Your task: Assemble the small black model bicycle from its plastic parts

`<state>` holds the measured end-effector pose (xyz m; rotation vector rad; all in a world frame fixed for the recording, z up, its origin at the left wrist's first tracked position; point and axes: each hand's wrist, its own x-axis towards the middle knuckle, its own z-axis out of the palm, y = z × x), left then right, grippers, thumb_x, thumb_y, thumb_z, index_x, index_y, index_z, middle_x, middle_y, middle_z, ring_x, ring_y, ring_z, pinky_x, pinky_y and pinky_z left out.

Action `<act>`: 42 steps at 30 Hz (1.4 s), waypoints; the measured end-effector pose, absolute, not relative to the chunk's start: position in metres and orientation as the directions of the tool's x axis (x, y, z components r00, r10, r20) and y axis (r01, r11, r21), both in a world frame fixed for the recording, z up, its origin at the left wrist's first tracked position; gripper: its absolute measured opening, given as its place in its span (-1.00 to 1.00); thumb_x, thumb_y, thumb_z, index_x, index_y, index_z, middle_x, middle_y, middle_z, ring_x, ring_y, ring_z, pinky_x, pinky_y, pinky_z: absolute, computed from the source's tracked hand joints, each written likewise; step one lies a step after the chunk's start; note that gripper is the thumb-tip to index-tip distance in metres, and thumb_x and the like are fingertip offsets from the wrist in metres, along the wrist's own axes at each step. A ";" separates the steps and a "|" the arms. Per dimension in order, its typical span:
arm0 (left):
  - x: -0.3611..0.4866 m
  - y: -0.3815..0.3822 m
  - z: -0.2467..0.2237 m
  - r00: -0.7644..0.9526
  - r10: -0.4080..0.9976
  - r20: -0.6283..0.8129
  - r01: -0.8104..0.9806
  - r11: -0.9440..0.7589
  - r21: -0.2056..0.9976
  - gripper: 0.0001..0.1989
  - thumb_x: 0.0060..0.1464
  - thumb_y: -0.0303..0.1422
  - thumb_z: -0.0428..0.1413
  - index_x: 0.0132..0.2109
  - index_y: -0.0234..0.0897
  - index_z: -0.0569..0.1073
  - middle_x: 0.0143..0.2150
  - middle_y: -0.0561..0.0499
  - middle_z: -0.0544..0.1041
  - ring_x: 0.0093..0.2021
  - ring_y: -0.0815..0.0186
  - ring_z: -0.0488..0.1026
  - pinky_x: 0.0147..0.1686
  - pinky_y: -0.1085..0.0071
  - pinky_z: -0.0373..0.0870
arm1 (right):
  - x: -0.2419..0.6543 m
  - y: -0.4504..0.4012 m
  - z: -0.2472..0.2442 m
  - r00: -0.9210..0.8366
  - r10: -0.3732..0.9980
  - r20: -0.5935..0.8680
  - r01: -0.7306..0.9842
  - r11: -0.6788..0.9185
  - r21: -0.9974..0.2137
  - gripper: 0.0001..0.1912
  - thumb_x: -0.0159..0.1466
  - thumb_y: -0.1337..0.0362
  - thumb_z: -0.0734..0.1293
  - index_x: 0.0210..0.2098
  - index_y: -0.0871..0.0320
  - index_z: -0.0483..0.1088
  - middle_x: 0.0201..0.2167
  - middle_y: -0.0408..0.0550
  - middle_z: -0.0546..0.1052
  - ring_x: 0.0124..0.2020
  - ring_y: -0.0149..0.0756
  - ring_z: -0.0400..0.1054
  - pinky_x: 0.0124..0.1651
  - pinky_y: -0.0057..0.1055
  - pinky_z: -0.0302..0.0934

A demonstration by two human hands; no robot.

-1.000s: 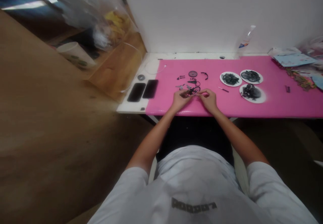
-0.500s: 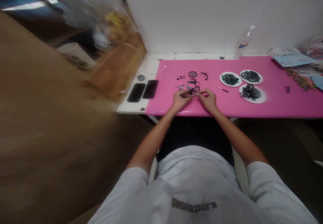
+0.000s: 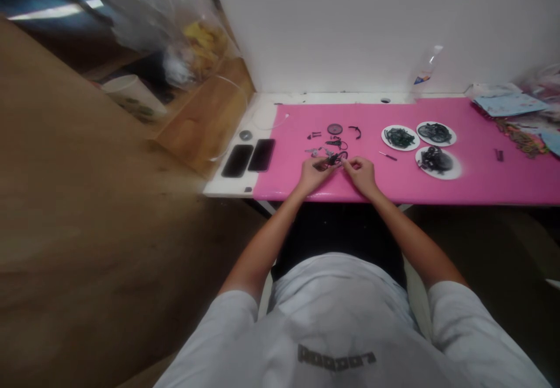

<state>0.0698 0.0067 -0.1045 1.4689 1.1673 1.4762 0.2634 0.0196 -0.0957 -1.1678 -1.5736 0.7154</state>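
Note:
Over the pink mat, both hands meet at a small black assembly with a wheel-like ring. My left hand is closed, its fingers pinching the dark left part of the assembly. From the other side my right hand pinches at the ring's near edge; the fingertips partly hide it. Just beyond lie small grey pieces and a black piece with a loop. Farther back are a dark round disc and a curved black strip.
Three white plates of black parts, one nearest the hands, stand to the right. A small screwdriver lies before them. Two phones rest at left. A clear bottle and blue packets are at the back right.
My right fingertips have shifted slightly around the ring, and the assembly has turned a little in my hands. The things on the table have stayed in place.

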 end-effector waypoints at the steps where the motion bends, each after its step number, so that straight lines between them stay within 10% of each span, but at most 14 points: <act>1: 0.070 0.007 -0.106 -0.071 0.943 0.325 0.097 -0.318 0.943 -0.50 -0.05 0.05 0.51 -0.23 -0.33 0.72 -0.33 -0.07 0.65 -0.37 0.32 0.44 -0.35 0.40 0.38 | 0.263 0.019 -0.095 -0.043 0.930 0.366 0.324 0.360 -0.875 -0.44 0.35 -0.27 0.43 -0.45 0.08 0.58 -0.48 -0.08 0.63 -0.43 -0.20 0.46 -0.21 -0.23 0.38; 10: 0.069 0.007 -0.105 -0.081 0.933 0.351 0.093 -0.343 0.935 -0.59 0.00 -0.04 0.51 -0.32 -0.32 0.68 -0.40 -0.04 0.60 -0.42 0.35 0.39 -0.39 0.41 0.34 | 0.262 0.019 -0.094 -0.096 0.944 0.316 0.235 0.330 -0.914 -0.28 0.41 -0.41 0.29 -0.46 0.07 0.55 -0.51 -0.05 0.60 -0.43 -0.18 0.52 -0.18 -0.23 0.44; 18: 0.068 0.006 -0.101 -0.127 0.943 0.307 0.036 -0.305 0.952 -0.60 -0.08 -0.08 0.54 -0.33 -0.32 0.68 -0.36 -0.05 0.63 -0.39 0.33 0.44 -0.33 0.39 0.41 | 0.266 0.034 -0.113 -0.004 0.942 0.335 0.118 0.333 -0.935 -0.35 0.35 -0.29 0.44 0.17 0.05 0.45 -0.38 -0.15 0.60 -0.38 -0.19 0.52 -0.22 -0.26 0.44; 42: 0.066 0.010 -0.110 -0.081 0.938 0.338 0.038 -0.336 0.941 -0.65 -0.01 -0.11 0.51 -0.29 -0.31 0.69 -0.34 -0.05 0.64 -0.36 0.32 0.47 -0.29 0.38 0.40 | 0.265 0.032 -0.108 -0.021 0.934 0.356 0.241 0.350 -0.905 -0.44 0.36 -0.31 0.39 -0.12 0.08 0.58 -0.20 -0.01 0.69 -0.17 -0.11 0.55 -0.01 -0.18 0.42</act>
